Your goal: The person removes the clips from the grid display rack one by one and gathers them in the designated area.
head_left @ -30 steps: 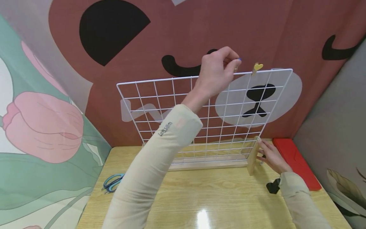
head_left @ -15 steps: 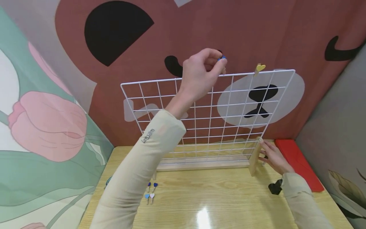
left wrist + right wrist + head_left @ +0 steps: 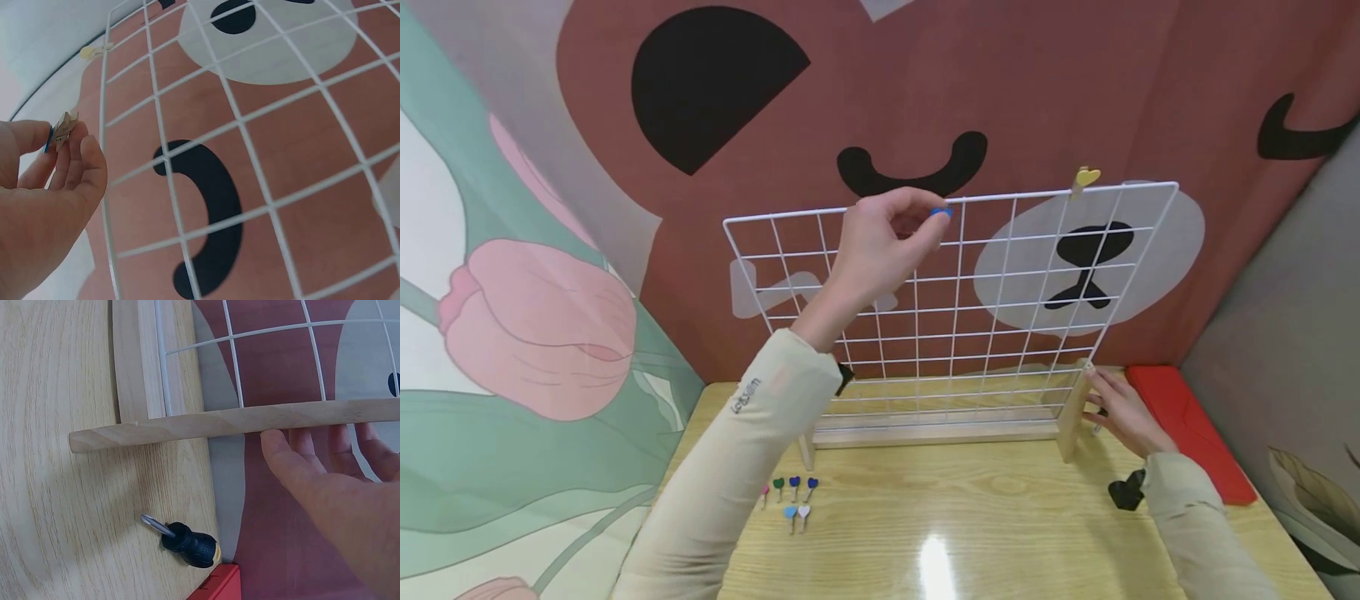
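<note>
My left hand is at the top bar of the white wire grid, left of its middle. It pinches a small wooden clothespin with a blue heart. In the left wrist view the clothespin is beside the outer bar, and I cannot tell whether it touches it. A yellow-heart clothespin sits on the top bar farther right. My right hand touches the grid stand's right wooden post; in the right wrist view its extended fingers rest against the outer side.
Several heart clothespins lie in two rows at the table's front left. Behind my right hand lies a stubby screwdriver. A red case lies at the right edge. A patterned curtain hangs close behind the grid.
My left hand has moved left and down along the top bar with the blue-heart clothespin. The clothespins on the table have come into view from behind the sleeve. My right hand stays at the post.
</note>
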Demonstrator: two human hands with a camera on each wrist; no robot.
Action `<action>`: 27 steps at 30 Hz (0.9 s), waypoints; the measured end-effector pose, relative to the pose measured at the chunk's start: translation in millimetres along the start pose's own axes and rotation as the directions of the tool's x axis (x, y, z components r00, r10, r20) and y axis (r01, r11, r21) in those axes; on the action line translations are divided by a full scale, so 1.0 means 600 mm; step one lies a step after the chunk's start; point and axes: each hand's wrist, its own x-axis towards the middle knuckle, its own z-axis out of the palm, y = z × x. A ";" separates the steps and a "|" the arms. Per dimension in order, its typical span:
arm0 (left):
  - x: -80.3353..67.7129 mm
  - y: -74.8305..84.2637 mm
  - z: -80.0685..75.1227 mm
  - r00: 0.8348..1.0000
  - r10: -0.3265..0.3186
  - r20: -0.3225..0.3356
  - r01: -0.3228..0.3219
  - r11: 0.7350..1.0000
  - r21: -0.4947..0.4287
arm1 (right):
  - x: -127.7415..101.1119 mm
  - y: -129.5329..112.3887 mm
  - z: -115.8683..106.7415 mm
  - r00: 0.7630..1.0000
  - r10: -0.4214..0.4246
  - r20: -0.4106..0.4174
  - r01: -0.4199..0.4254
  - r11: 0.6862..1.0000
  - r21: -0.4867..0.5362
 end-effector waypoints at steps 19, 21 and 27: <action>-0.098 -0.105 -0.016 0.979 -0.168 0.117 0.173 0.984 -0.038 | -0.002 0.008 -0.004 1.000 -0.026 0.004 0.026 1.000 -0.008; -0.110 -0.116 -0.017 0.975 -0.182 0.125 0.187 0.982 -0.026 | -0.001 0.007 -0.004 1.000 -0.025 0.002 0.025 1.000 -0.005; -0.148 -0.153 -0.019 0.965 -0.222 0.142 0.225 0.974 0.000 | -0.002 0.006 -0.005 1.000 -0.024 -0.001 0.024 1.000 -0.004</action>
